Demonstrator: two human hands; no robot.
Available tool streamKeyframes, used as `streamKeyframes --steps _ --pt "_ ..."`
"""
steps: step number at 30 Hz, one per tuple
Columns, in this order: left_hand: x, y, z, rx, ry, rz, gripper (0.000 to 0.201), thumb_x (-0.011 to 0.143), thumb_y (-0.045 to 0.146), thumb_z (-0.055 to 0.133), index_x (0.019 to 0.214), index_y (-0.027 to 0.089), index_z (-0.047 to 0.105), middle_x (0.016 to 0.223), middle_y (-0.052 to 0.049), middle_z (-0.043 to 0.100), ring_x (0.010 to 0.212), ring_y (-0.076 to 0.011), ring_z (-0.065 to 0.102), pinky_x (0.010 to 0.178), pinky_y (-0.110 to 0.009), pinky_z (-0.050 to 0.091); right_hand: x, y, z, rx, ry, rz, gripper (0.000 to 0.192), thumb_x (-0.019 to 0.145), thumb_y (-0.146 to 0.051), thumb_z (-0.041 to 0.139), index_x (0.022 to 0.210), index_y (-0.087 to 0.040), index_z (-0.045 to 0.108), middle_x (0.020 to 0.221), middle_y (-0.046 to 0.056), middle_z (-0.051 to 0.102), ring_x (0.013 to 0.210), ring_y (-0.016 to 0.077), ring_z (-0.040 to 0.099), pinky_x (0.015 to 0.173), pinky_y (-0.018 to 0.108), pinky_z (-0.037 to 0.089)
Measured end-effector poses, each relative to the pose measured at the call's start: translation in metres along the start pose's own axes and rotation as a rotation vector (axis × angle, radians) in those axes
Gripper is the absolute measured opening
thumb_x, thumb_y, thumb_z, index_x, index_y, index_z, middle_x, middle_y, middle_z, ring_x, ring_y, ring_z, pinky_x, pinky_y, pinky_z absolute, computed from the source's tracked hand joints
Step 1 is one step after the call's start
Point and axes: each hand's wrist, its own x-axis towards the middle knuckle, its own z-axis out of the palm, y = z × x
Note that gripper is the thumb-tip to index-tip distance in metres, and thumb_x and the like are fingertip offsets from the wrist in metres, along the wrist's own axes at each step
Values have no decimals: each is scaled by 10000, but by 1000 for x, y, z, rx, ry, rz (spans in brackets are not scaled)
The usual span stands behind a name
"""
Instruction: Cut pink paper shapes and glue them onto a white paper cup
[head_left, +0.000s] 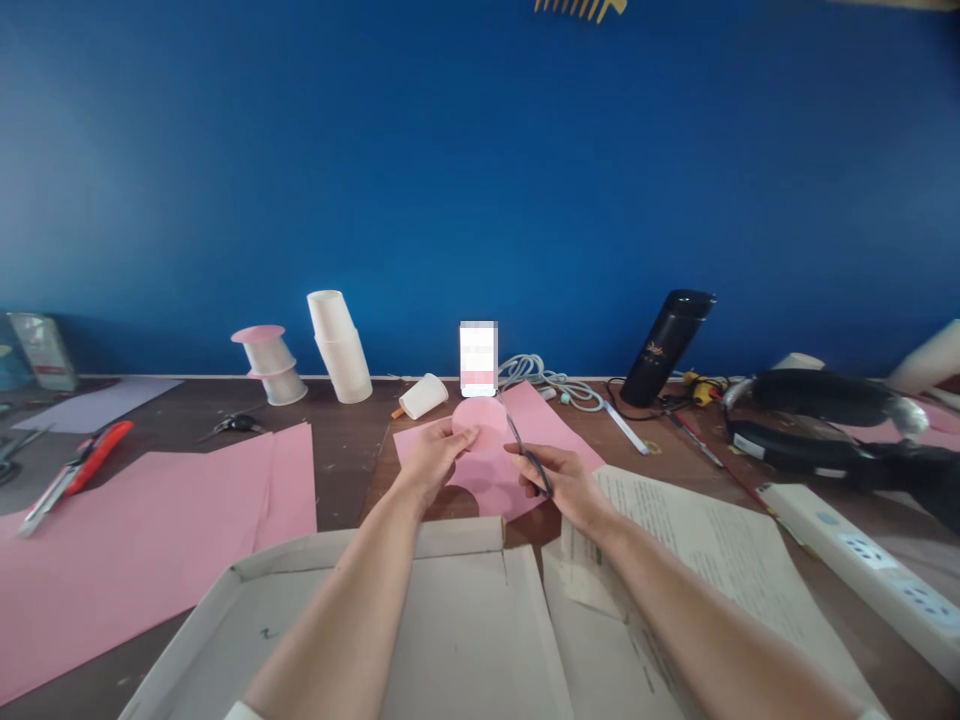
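Observation:
My left hand (435, 460) pinches a round-edged piece of pink paper (482, 420) between thumb and fingers. In my right hand (562, 483) are scissors (537, 468) with dark handles, their blades pointing up and away along the right edge of that paper. Whether the blades are parted is too small to tell. Beneath both hands lies a larger pink sheet (551, 425) on the brown table. A bright phone (478, 358) stands just beyond the paper, its screen blurred out.
An open cardboard box (465, 620) and printed sheets (705, 530) lie under my forearms. Leftward are pink sheets (187, 510), a red utility knife (97, 458), keys (238, 424) and paper cups (341, 350). Rightward are a black flask (666, 350), a cable (562, 380) and a power strip (862, 570).

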Motion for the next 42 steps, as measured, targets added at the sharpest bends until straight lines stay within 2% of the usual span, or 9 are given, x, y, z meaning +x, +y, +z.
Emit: streamKeyframes --steps 7,15,25,42 --pt "2 -3 -2 58 -10 22 318 634 427 718 751 148 624 654 -16 571 545 -94 474 507 -216 343 1 3 -2 -27 -7 -8 426 749 -439 655 1051 -138 663 634 -8 530 537 103 489 536 269 356" --pt "3 -4 -3 100 13 52 314 649 442 700 711 147 614 650 -18 567 552 -95 473 523 -219 353 1 4 -3 -48 -9 -8 413 765 -431 640 1058 -141 658 647 -6 532 540 100 497 546 265 360" --pt "3 -5 -1 56 8 12 344 626 467 712 733 154 617 645 -18 577 532 -98 491 506 -226 362 0 1 -2 -57 -2 -16 401 770 -422 633 1047 -134 659 631 -5 529 540 102 481 538 265 360" --pt "3 -5 -1 54 4 35 364 615 468 722 697 149 569 610 3 525 507 -81 443 477 -208 331 -1 -4 1 -53 18 9 444 740 -463 647 1036 -131 666 624 0 534 544 111 484 548 278 381"
